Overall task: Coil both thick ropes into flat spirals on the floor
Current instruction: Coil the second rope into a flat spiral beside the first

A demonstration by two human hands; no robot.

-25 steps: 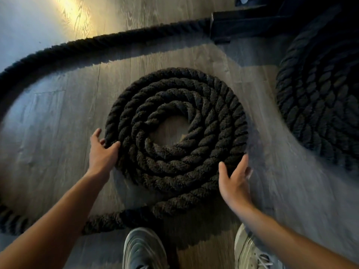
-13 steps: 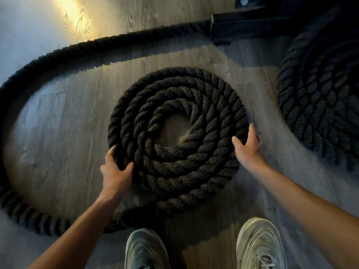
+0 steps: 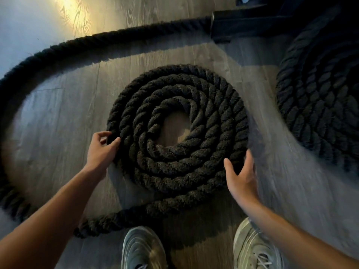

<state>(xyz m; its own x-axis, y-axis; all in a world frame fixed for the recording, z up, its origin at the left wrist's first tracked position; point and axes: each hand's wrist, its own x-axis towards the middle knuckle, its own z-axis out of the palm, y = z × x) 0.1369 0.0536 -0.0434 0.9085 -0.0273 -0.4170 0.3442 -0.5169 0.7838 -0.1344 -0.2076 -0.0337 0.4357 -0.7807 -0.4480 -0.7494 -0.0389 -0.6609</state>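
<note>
- Black rope coil lies flat on the floor between both hands.
- Left hand pinches its outer turn.
- Right hand is spread loose beside its near edge.
- Second coil sits beyond the right hand.

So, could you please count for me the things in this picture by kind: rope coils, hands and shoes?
Rope coils: 2, the central coil and the finished coil at right
Hands: 2, left hand and right hand
Shoes: 2, left shoe and right shoe
Total: 6
</note>
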